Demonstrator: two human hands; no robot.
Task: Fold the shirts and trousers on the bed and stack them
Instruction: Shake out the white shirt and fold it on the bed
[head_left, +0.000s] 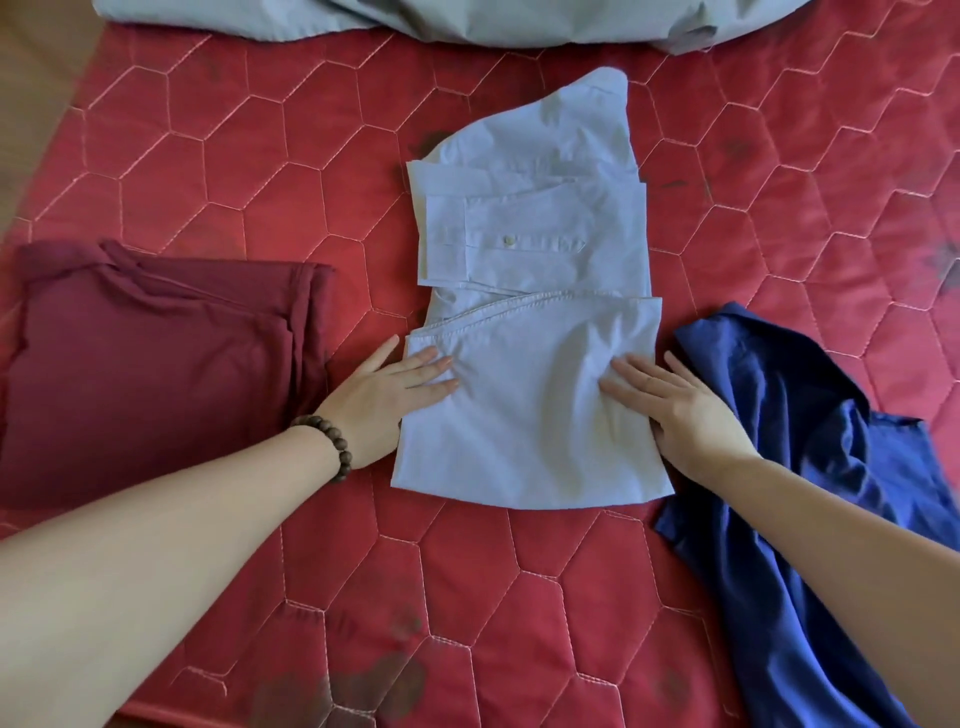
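Note:
A light blue shirt (530, 291) lies partly folded in the middle of the red quilted mattress (218, 156), its cuffs laid across the body and its collar end pointing away from me. My left hand (387, 395) rests flat on the shirt's near left edge with straight fingers. My right hand (680, 410) presses flat on the near right edge. A folded maroon garment (156, 364) sits to the left. A crumpled dark blue garment (810, 467) lies to the right, under my right forearm.
A grey garment or sheet (467, 18) lies bunched along the far edge of the mattress. The mattress's near edge runs along the bottom left, with dark stains on the quilting near it. Wooden floor shows at the upper left.

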